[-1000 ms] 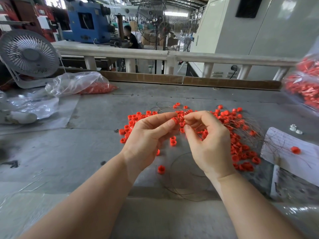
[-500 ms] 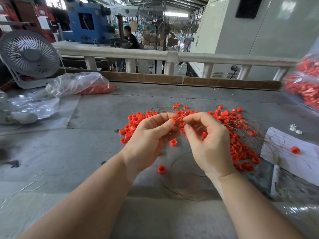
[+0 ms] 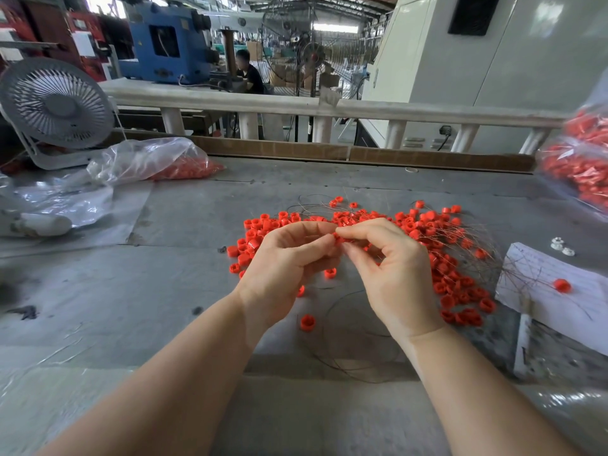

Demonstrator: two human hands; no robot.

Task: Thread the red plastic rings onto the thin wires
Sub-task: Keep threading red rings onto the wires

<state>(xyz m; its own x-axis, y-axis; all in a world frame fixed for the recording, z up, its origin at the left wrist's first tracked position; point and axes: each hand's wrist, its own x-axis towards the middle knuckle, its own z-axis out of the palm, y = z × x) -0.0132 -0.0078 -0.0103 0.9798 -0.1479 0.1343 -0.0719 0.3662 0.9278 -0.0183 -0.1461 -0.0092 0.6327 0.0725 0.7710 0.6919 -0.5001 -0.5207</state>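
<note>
Nearest the camera, a loop of thin wire [image 3: 355, 350] is lying on the grey table [image 3: 131, 307], and no ring is visible along the part that shows. A single loose ring [image 3: 308, 322] is sitting just beside it.

Above that, both hands are working together over the table. The left hand [image 3: 283, 274] is curling its fingers and pinching a red ring [image 3: 338, 237] between thumb and forefinger. The right hand [image 3: 394, 278] is meeting it fingertip to fingertip, thumb and forefinger closed narrowly on what is judged to be a wire end; the wire itself is too fine to make out at the pinch. Whether the ring is already on the wire cannot be told.

Beyond the hands, the main pile of red rings [image 3: 427, 232] is lying loose across the table, with a tangle of bare wires [image 3: 473, 245] spreading to the right, partly over a white sheet [image 3: 539, 268] carrying one stray ring [image 3: 562, 285].

Further off, a clear bag of red pieces [image 3: 158, 162] is resting on the left and another bag [image 3: 582, 159] on the right edge. A desk fan [image 3: 56, 106] is standing at far left.

Judgement: the work is looking early or mid-way. One ring is being handled, and a large number are remaining unthreaded.
</note>
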